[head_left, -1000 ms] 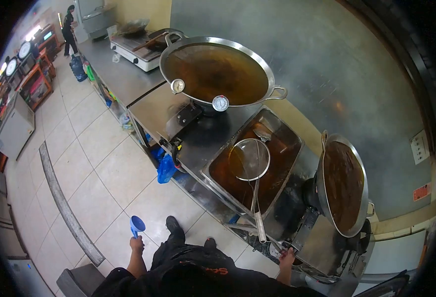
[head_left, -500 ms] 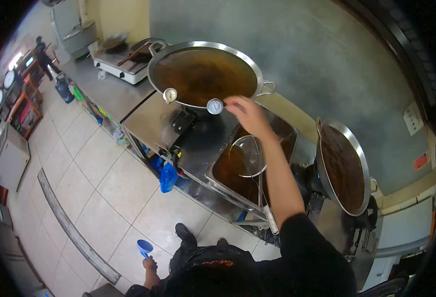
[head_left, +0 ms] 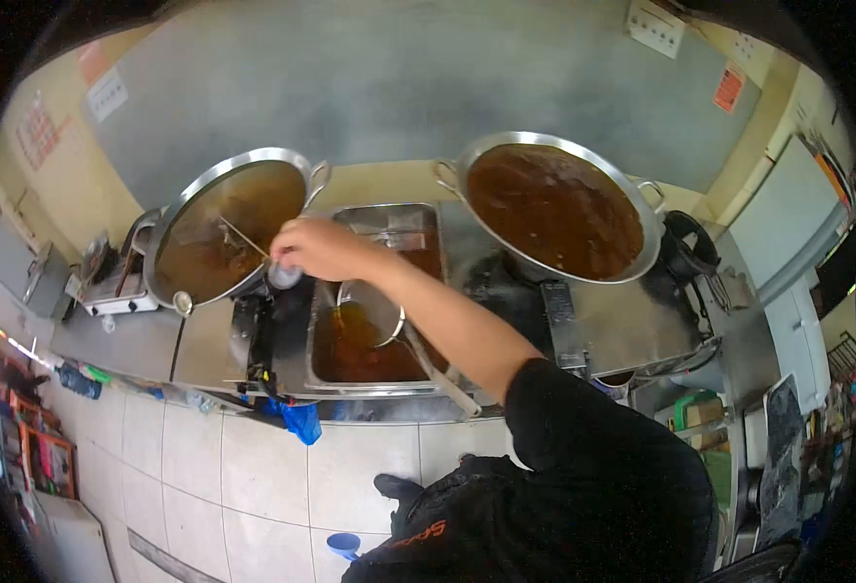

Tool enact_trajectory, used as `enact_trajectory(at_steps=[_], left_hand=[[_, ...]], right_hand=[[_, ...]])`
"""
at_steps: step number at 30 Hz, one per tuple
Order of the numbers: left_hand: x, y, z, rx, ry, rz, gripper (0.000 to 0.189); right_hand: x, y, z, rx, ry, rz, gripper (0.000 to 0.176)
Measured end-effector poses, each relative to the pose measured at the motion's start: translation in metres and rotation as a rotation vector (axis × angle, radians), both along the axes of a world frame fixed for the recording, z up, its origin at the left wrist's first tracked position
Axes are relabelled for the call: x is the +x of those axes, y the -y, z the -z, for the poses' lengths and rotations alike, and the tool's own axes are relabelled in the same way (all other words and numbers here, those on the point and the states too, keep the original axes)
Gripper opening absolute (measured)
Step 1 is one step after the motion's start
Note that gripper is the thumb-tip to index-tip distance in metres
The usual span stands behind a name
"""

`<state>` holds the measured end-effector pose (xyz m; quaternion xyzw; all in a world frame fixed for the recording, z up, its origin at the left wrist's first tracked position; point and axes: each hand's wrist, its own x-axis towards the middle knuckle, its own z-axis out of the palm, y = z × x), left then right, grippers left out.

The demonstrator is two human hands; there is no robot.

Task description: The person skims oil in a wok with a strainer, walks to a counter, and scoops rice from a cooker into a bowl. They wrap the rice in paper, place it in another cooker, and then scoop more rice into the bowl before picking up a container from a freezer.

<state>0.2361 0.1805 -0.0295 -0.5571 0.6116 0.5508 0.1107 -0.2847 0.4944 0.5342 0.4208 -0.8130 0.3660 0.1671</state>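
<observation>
My right hand [head_left: 326,248] is closed on a dial thermometer [head_left: 285,276], pinched near its round head. Its thin metal stem points up and left over the left wok [head_left: 270,155], which holds brown oil. A second dial thermometer [head_left: 184,304] sits at that wok's front rim. Below my forearm, a wire-handled strainer [head_left: 389,335] rests in a rectangular steel tray [head_left: 326,381] of brown liquid. Low by my body, a blue cup-shaped utensil [head_left: 343,542] shows its round mouth and narrow handle. The left hand on that handle is hidden by my clothing.
Another wide wok [head_left: 653,238] of dark oil stands right of the tray. A black pot [head_left: 690,243] is beyond it. A white tabletop stove [head_left: 122,303] stands at far left. A blue plastic bag [head_left: 301,423] hangs from the counter's front edge.
The view has turned right, bringing the right wok nearer the centre. My right hand, earlier at the thermometer by the wok's rim, now holds it with the stem exposed.
</observation>
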Motion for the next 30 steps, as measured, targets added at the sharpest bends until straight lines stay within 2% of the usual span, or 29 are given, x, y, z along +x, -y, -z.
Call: enact_trajectory(at_steps=[3,5,8,12,14,15,16,17,18,19,20,22,25,26,27,28,29,30], left_hand=[[-0.001,-0.024,-0.003,0.009,0.0,0.033,0.037],[0.001,-0.035,-0.003,0.012,0.002,0.048,0.037],[0.019,-0.045,-0.009,-0.005,0.009,0.042,0.038],[0.057,-0.035,-0.007,-0.005,-0.008,-0.014,0.04],[0.066,-0.024,0.0,0.035,-0.09,-0.096,0.04],[0.069,-0.02,0.006,0.045,-0.114,-0.113,0.041],[0.057,-0.015,0.009,-0.353,0.112,0.344,0.041],[0.043,-0.018,0.004,-0.045,0.032,-0.207,0.04],[0.039,-0.01,-0.009,-0.055,-0.021,-0.007,0.037],[0.033,-0.005,-0.02,-0.052,-0.047,0.034,0.035],[0.023,-0.006,-0.042,-0.05,-0.074,0.074,0.033],[0.003,-0.012,-0.078,-0.026,-0.066,-0.167,0.03],[0.009,0.024,-0.066,-0.015,-0.097,-0.132,0.03],[0.016,0.034,-0.058,-0.012,-0.119,-0.153,0.03],[0.025,0.046,-0.049,0.025,-0.139,-0.199,0.03],[0.039,0.06,-0.044,0.053,-0.159,-0.262,0.03],[0.054,0.074,-0.041,0.074,-0.184,-0.338,0.03],[0.062,0.084,-0.034,0.037,-0.135,-0.423,0.026]], right_hand=[[0.089,-0.135,-0.03,-0.109,0.135,0.041,0.017],[0.162,-0.223,-0.053,-0.07,0.138,0.261,0.016],[0.247,-0.34,-0.053,-0.034,0.227,0.555,0.015],[0.309,-0.436,-0.036,0.062,0.44,0.803,0.016],[0.31,-0.46,-0.022,0.098,0.444,0.794,0.017],[0.309,-0.467,-0.015,0.114,0.447,0.788,0.018],[0.305,-0.47,-0.009,0.132,0.45,0.784,0.018],[0.296,-0.468,-0.005,0.147,0.453,0.782,0.018],[0.287,-0.467,-0.001,0.161,0.452,0.78,0.019],[0.277,-0.467,0.001,0.167,0.527,0.783,0.02],[0.267,-0.468,0.004,0.236,0.478,0.788,0.02],[0.252,-0.464,0.011,0.373,0.374,0.796,0.02],[0.24,-0.449,0.012,0.287,0.505,0.853,0.025],[0.245,-0.437,0.008,0.345,0.497,0.96,0.036],[0.251,-0.399,-0.012,0.546,0.387,1.087,0.048],[0.254,-0.365,-0.018,0.611,0.3,1.233,0.052],[0.255,-0.337,-0.017,0.539,0.124,1.208,0.046],[0.249,-0.279,-0.027,0.49,0.144,1.219,0.045]])
